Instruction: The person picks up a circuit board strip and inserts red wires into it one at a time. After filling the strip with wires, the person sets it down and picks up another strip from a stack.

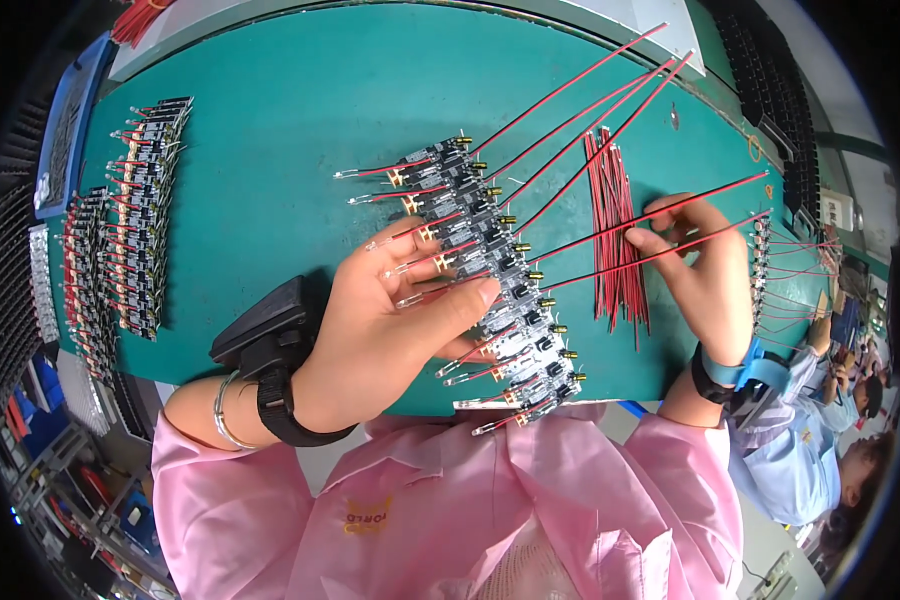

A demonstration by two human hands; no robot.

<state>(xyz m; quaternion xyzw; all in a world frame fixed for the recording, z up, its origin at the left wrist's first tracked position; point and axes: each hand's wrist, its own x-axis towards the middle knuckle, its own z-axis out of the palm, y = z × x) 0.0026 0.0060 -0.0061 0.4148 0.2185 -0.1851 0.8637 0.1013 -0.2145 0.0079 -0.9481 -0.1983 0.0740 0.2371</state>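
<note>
A long strip of joined small circuit boards [498,230] lies slanted across my left hand [390,310]. That hand is closed on it, thumb on top and fingers underneath. Short red leads with clear tips [390,198] stick out on the strip's left side; small brass-coloured cylinders [508,219] line its right edge. Several long red-and-black wires [570,87] run from that edge to the upper right. My right hand [692,262] is beside a bundle of loose red-and-black wires [618,260], thumb and curled forefinger apart. Two of the strip's wires cross over it.
Stacked rows of wired boards [142,220] and a second group [85,280] lie on the green mat [270,110] at left. Another wired strip [760,265] is at the far right. A blue tray [70,130] stands at the left edge. Other people [800,460] sit further right.
</note>
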